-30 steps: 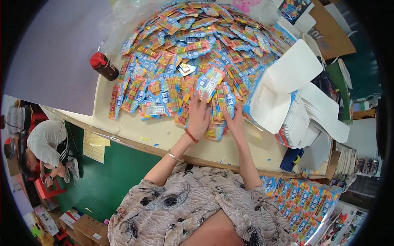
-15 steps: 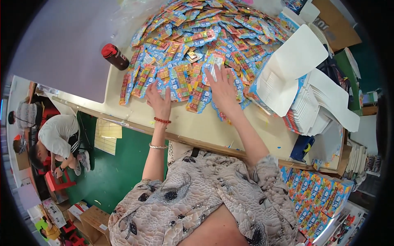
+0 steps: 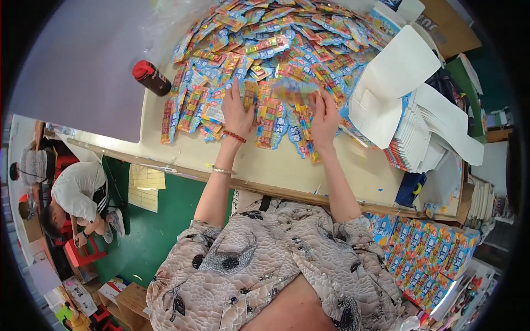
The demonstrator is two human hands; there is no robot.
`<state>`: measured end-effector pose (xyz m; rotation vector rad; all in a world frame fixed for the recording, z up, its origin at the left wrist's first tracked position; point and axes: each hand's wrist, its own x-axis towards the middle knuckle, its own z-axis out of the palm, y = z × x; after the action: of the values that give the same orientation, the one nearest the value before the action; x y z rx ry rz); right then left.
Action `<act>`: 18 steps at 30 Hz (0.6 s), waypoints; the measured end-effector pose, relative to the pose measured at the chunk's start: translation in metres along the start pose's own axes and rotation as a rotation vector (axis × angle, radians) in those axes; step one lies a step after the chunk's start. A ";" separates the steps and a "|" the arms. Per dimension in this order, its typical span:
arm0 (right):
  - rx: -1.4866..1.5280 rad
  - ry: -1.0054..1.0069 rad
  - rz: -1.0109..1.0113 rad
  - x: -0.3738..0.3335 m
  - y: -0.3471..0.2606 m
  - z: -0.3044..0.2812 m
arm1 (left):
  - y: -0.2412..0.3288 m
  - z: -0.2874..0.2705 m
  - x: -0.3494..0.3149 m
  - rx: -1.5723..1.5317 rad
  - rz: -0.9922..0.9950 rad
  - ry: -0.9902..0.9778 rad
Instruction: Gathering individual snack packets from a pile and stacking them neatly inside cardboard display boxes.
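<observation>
Colourful candy-style packet [image 3: 292, 89] is up over the front of the heap, smeared by blur, so I can't read which face shows. From my end, the right hand [image 3: 326, 118] has it, thumb and fingers pinched at its right end, likely because an end grip leaves most of the strip free. Left hand [image 3: 237, 113]: fingers stretched forward over the loose packets [image 3: 270, 126], thumb apart; maybe steadying them, but I can't tell if it's pinching one. Those front ones lie near the bare strip of the bench [image 3: 276, 171], probably fanned out there for easy picking. Behind them, the big pile [image 3: 292, 41] spreads across the back, overlapping every which way, looks simply dumped. Just right of the right hand, open white carton [image 3: 381, 124], flap folded up, I'd say so the mouth stays clear; beside it, white cartons [image 3: 422, 135] nested together, presumably to save room. Red-capped dark bottle [image 3: 152, 78] sits left of the packets, seemingly parked out of the way. Blue tape dispenser [image 3: 409, 188] near the front edge, within reach. Printed boxes [image 3: 422, 248] stacked below, lower right. Co-worker [image 3: 83, 193] bent over, far left, well apart.
</observation>
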<state>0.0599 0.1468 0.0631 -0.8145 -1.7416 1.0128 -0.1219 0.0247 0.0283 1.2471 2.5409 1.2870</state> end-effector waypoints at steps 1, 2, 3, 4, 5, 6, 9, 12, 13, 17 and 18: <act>-0.007 0.009 -0.004 -0.004 0.009 -0.002 | -0.001 -0.003 0.002 -0.008 0.008 -0.002; 0.225 -0.025 0.168 -0.009 0.018 -0.005 | -0.003 -0.006 0.001 -0.095 0.063 0.004; 0.459 -0.060 0.339 -0.012 0.027 -0.009 | -0.006 -0.009 -0.001 -0.181 0.116 0.013; 0.455 -0.067 0.340 -0.016 0.026 -0.009 | -0.012 -0.015 -0.004 -0.182 0.109 0.016; 0.463 -0.160 0.477 -0.023 0.022 -0.009 | -0.018 -0.021 -0.012 -0.211 0.031 -0.033; 0.470 -0.256 0.615 -0.029 0.020 -0.010 | -0.023 -0.026 -0.017 -0.238 -0.048 -0.082; 0.362 -0.428 0.565 -0.062 0.014 -0.001 | -0.039 -0.028 -0.039 -0.400 -0.145 -0.164; 0.333 -0.394 0.629 -0.090 0.021 0.014 | 0.001 -0.045 -0.066 -0.663 -0.438 -0.394; 0.300 -0.347 0.653 -0.093 0.026 0.016 | 0.021 -0.054 -0.074 -0.641 -0.465 -0.547; -0.043 -0.426 0.310 -0.093 0.011 0.020 | 0.040 -0.057 -0.107 -0.425 -0.419 -0.567; -0.176 -0.390 0.193 -0.086 0.006 0.021 | 0.035 -0.058 -0.112 -0.419 -0.423 -0.570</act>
<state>0.0704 0.0700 0.0197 -0.9585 -2.1379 1.2211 -0.0444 -0.0767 0.0561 0.7832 1.8710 1.0876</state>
